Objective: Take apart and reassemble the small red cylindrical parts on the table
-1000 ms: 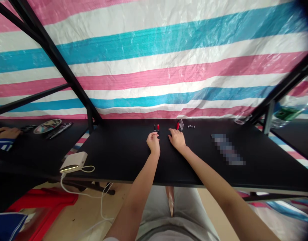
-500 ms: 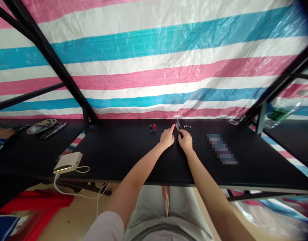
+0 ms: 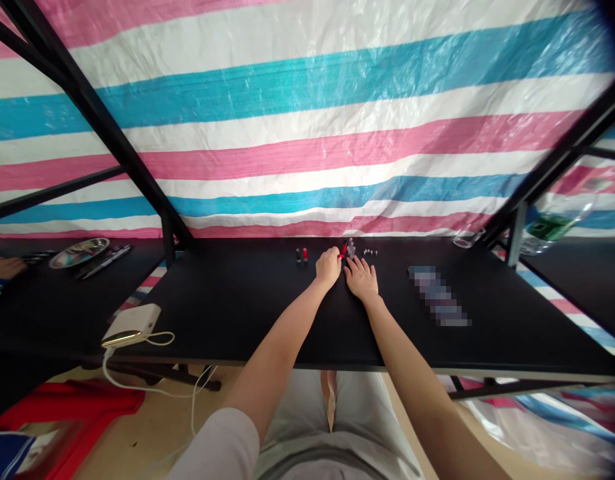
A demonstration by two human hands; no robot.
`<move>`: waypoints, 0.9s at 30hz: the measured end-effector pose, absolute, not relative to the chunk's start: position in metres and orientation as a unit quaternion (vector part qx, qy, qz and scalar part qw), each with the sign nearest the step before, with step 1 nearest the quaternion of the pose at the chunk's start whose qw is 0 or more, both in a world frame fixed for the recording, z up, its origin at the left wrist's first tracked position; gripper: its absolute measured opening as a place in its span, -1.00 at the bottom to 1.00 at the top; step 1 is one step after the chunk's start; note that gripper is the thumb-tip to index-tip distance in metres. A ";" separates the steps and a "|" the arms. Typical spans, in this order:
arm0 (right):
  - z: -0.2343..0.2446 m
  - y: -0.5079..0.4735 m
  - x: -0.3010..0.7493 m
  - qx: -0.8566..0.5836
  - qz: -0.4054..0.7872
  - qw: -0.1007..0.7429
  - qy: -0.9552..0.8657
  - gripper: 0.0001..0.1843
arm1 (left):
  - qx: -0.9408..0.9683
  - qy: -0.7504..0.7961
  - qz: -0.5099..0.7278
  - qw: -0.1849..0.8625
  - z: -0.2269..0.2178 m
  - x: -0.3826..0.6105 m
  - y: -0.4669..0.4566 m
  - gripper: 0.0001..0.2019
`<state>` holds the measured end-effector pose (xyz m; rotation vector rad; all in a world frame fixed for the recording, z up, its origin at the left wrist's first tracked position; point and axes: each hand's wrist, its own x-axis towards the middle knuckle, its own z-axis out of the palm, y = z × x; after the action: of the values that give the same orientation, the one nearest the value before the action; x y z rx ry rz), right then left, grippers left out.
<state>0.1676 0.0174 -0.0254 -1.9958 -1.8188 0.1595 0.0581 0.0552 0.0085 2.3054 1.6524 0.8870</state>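
My left hand (image 3: 328,267) is closed, its fingertips pinching a small red piece (image 3: 340,257) whose exact kind is too small to tell. My right hand (image 3: 361,279) lies with fingers spread on the black table, just in front of a cluster of small clear cylinders (image 3: 351,249); it holds nothing visible. Behind the left fingertips stands a small red-and-black piece (image 3: 344,247). Left of my hands, a small black cylinder (image 3: 298,256) and a red cylinder (image 3: 305,255) stand side by side. Several tiny shiny pieces (image 3: 370,252) sit in a row to the right.
A blurred-out flat oblong (image 3: 440,297) lies right on the table (image 3: 227,300). At the left edge is a white box (image 3: 137,320) with a cable. A clear cup (image 3: 468,237) stands back right. Another person's hand (image 3: 5,267) is far left, near pens (image 3: 105,261).
My left hand has gone from a pointing finger to a pinch on the small red piece. The right hand's fingers have spread, and it has shifted slightly left.
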 end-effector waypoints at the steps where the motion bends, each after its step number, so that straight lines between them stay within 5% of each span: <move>1: -0.025 0.017 0.168 -0.719 0.054 0.218 -0.657 -0.51 | 0.763 0.555 0.317 0.096 0.007 0.056 0.054 -0.93; 13: -0.028 0.012 0.167 -0.705 0.015 0.263 -0.659 -0.60 | 0.601 0.542 0.520 0.272 -0.011 0.021 0.016 -0.91; 27: -0.013 0.002 0.161 -0.585 0.023 0.410 -0.700 -0.78 | 0.502 0.532 0.609 0.308 -0.013 0.007 0.012 -0.81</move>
<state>0.1607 0.0022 -0.0132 -1.4723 -1.7616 0.0579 0.0074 0.0118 -0.0130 1.3266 1.4066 1.6096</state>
